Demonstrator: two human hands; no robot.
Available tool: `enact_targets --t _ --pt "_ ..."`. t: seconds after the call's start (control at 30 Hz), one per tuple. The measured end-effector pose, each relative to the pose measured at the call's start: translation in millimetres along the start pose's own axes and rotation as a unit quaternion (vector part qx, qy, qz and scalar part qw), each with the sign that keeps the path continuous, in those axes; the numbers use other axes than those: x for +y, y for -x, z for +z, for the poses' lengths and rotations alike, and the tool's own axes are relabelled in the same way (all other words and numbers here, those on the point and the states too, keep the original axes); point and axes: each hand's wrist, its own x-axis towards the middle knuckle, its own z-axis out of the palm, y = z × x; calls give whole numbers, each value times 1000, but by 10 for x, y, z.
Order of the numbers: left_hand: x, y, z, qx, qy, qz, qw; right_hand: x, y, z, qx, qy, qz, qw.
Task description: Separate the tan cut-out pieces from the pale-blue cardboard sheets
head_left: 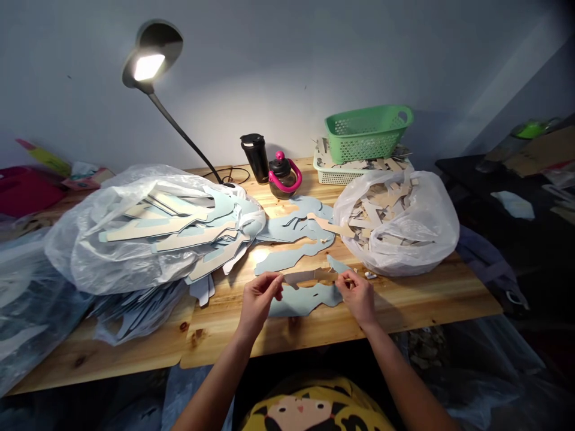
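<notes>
Brown card strip (309, 276) spans the gap between both hands, over the front part of the wooden desk (233, 335). At left, a clear plastic bag (78, 254) spills long blue-and-cream cut pieces (166, 226). Next, the left hand (262, 296) pinches the strip's left end between thumb and fingers. A wavy pale-blue piece (303, 301) shows just below the strip. The right hand (358, 296) pinches the other end; beyond it, a white bag (433, 221) holds brown scraps (381, 206).
</notes>
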Motion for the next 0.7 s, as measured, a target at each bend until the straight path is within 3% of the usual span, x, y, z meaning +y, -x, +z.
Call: enact_targets --t 0.07,0.17,0.23,0.33,0.4,0.47,0.53,0.7 --pt "11 54 -40 -6 -36 50 998 21 12 -30 16 -43 46 998" --pt "12 160 -90 -32 -142 213 966 -40 37 -14 -26 -163 121 979" --pt "4 246 -122 -58 -211 318 922 -114 51 46 -89 -243 182 949" --pt "-24 381 -186 -97 -296 424 850 -209 72 179 -152 -302 249 908" --pt "-63 456 -251 -122 -347 475 800 -247 99 254 -142 -297 239 913" --pt "-131 507 -335 -124 -377 490 776 -274 144 288 -97 -268 203 937" --pt "-229 529 -427 -92 -390 469 787 -299 203 279 -56 -216 163 961" --pt "-484 503 -570 -7 -430 375 821 -310 314 208 -114 -170 103 973"
